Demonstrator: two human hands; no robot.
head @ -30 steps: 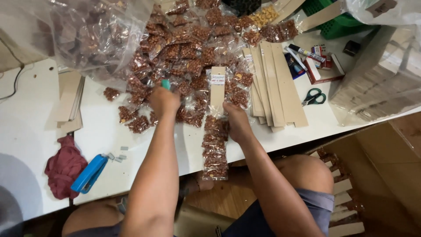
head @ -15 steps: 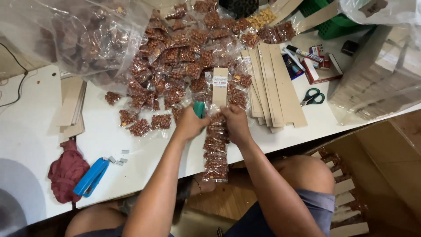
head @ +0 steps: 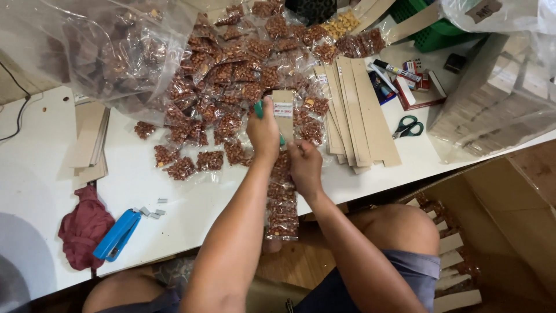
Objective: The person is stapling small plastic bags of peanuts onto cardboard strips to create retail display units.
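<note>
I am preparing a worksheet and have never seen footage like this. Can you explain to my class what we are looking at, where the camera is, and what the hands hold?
One camera, worn on a person's head, looks down at their bare hands over a white table. The left hand grips a green stapler at a cardboard strip. The right hand steadies the chain of nut packets hanging from that strip. Nearby lie loose nut packets, spare cardboard strips, scissors and a blue stapler.

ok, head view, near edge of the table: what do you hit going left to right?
Maroon cloth → blue stapler → loose staples → left hand → right hand → cardboard strips → green-handled scissors → clear bag of strips.
</note>
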